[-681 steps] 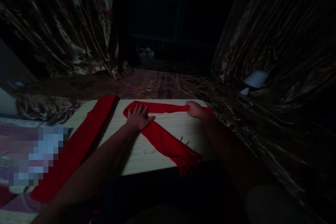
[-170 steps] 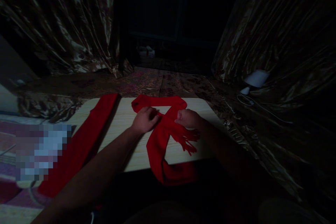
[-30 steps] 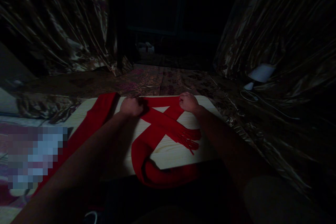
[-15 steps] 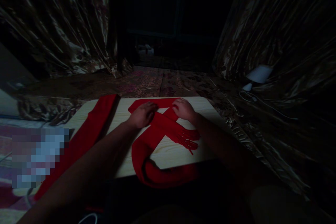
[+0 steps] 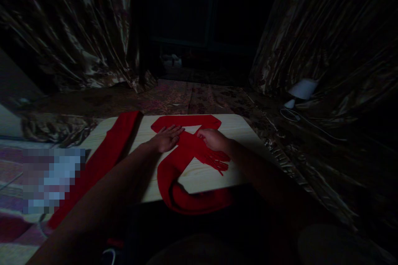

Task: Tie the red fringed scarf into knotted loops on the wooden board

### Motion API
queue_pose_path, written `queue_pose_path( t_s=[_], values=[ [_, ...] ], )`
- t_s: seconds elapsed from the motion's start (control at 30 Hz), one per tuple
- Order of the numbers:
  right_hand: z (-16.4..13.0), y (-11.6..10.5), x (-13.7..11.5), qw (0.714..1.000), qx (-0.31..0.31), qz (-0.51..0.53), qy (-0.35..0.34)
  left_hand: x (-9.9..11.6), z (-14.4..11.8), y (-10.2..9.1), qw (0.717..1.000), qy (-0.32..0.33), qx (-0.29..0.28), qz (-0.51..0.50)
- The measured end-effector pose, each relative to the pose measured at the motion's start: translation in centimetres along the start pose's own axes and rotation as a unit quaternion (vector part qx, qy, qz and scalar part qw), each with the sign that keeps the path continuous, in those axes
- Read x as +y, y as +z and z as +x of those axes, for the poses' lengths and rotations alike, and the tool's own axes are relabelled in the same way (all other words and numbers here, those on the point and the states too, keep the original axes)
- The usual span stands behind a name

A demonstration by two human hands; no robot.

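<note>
Red scarf [image 5: 183, 161], crossed under the flat, spread left hand [image 5: 164, 138] and the right hand [image 5: 213, 139] curled on it, may slide off the table [image 5: 236, 130] by its hanging loop.

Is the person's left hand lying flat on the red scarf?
Yes, the left hand lies open, fingers extended, on the red scarf atop the wooden board.

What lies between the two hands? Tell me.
In the head view, only the red scarf lies between the left hand and right hand, where its bands cross.
</note>
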State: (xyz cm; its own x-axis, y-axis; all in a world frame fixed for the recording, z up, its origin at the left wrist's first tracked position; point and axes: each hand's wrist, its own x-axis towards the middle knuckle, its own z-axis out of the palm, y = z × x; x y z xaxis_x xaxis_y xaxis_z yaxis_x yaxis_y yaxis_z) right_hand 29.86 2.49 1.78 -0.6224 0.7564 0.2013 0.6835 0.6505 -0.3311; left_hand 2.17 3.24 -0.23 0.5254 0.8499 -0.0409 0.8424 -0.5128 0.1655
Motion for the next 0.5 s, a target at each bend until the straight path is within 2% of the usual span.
queue_pose_path(
  t_s=[0.1, 0.3, 0.5],
  values=[
    [-0.5, -0.2, 0.3, 1.0, 0.004, 0.0, -0.005, -0.7, 0.0, -0.1, 1.0, 0.001, -0.012, 0.014],
    [-1.0, -0.3, 1.1, 0.999, -0.002, -0.05, 0.004, -2.1, -0.1, -0.1, 1.0, 0.005, 0.0, 0.021],
    [-0.7, -0.8, 0.5, 0.998, -0.004, -0.056, 0.003, -1.4, -0.6, 0.0, 1.0, 0.002, 0.022, 0.013]
  ],
)
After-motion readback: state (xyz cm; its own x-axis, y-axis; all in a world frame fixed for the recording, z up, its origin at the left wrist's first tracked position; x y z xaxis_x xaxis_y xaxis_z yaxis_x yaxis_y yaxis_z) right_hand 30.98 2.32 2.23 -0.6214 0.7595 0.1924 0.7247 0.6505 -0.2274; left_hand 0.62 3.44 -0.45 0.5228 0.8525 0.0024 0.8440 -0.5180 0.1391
